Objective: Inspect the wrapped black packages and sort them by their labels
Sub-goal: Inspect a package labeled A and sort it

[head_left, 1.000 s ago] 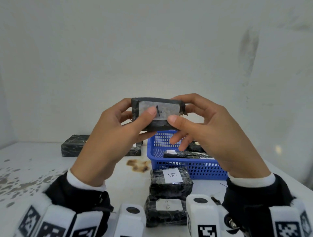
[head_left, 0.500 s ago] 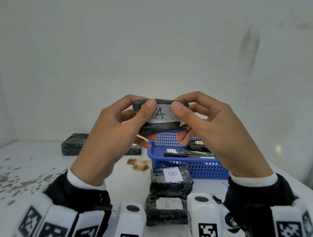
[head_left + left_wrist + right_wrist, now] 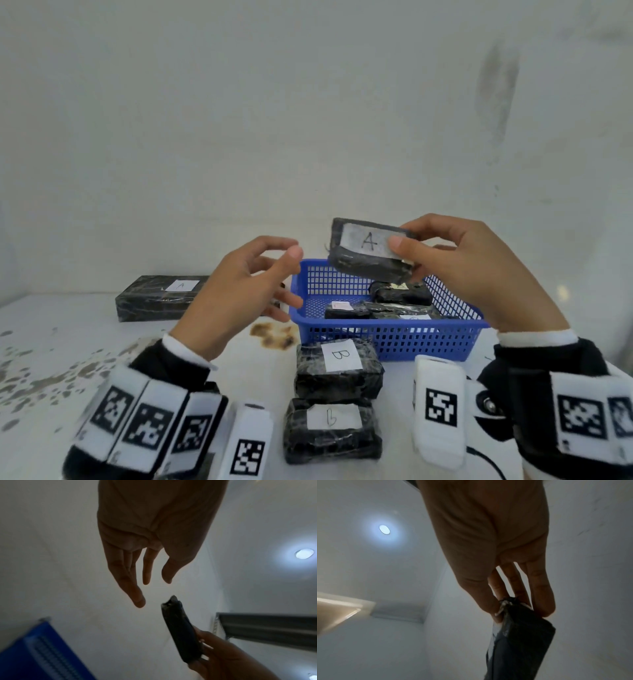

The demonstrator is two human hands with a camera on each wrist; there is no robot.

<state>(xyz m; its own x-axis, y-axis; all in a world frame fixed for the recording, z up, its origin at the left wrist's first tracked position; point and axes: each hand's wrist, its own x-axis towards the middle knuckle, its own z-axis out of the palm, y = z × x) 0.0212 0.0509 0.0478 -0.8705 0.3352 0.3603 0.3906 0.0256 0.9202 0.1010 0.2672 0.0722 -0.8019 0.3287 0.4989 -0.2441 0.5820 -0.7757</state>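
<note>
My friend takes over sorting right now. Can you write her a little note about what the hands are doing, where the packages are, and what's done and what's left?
Left hand: open, holds nothing, beside the blue basket.
Right hand: pinches the package labelled A by its end, up above the basket.
Placed: one A package lies far left by the wall; two B packages lie in a row in front of the basket.
Left: probably set the held A beside the other A, then check the packages in the basket. Their labels are too small to read.
</note>
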